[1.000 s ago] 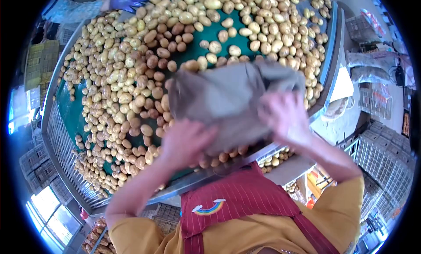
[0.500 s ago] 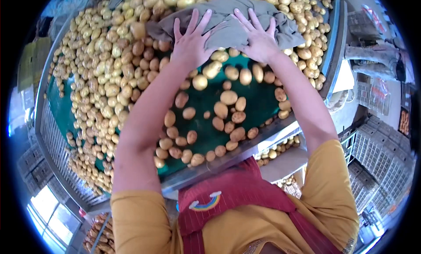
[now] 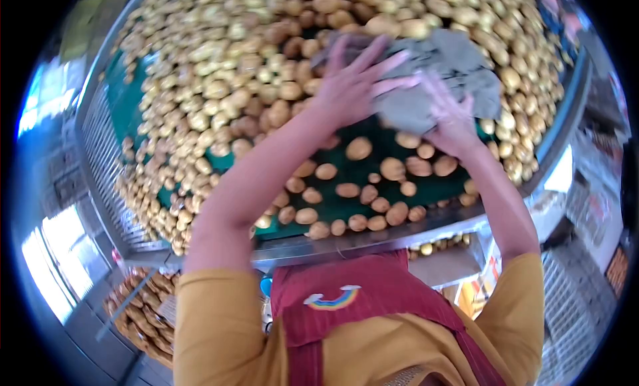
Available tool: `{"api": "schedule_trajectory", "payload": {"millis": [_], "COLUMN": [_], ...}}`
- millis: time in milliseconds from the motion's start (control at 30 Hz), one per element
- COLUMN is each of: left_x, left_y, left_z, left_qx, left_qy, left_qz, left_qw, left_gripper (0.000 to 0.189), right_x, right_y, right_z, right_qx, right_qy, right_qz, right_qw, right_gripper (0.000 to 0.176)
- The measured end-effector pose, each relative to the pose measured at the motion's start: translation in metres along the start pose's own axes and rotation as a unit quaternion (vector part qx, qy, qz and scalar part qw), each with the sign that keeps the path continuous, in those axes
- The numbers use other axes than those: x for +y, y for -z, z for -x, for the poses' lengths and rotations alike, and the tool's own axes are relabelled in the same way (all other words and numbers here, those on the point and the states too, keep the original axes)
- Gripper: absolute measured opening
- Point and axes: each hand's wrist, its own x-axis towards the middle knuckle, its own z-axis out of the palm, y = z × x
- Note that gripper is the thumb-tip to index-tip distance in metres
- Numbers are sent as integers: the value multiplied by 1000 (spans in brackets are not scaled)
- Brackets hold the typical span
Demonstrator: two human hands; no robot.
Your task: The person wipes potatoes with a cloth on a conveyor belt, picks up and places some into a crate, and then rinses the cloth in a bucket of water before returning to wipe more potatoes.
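Observation:
A crumpled grey cloth (image 3: 459, 59) lies over potatoes on the green sorting table. My left hand (image 3: 353, 86) is on the cloth's left part, palm down with fingers spread. My right hand (image 3: 450, 116) rests on its lower middle, fingers stretched out and slightly blurred. The fingertips of both hands come close together. Loose potatoes (image 3: 359, 148) are scattered on the green surface (image 3: 346, 209) between my forearms, with several along the near edge.
A thick layer of potatoes (image 3: 219, 89) covers the left and far side. A metal rim (image 3: 306, 251) runs along the near edge, with a slatted side (image 3: 106, 166) at left. Filled sacks (image 3: 143, 313) stand below left; stacked crates (image 3: 579, 306) are at right.
The view has shifted. My hands and the cloth have come nearer, and the hands are now closer together. The cloth is more bunched, and potatoes behind it are uncovered.

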Motion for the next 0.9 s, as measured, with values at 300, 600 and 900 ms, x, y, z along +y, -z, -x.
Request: {"api": "schedule_trajectory", "payload": {"millis": [300,600,900], "left_x": [42,-13,-158], "left_y": [-19,164,304], "left_z": [53,234,481], "left_qx": [30,254,432], "left_qy": [47,104,411], "left_qz": [109,42,-50], "left_qw": [993,961,801], "left_gripper": [55,24,33], "right_x": [-20,-180,-484], "right_y": [-3,88,59], "right_z": [45,48,-79], "right_qx": [89,60,-54], "right_qy": [7,61,289], "right_qz": [0,43,-247], "right_qw": [996,995,923], "right_gripper": [74,62,51]}}
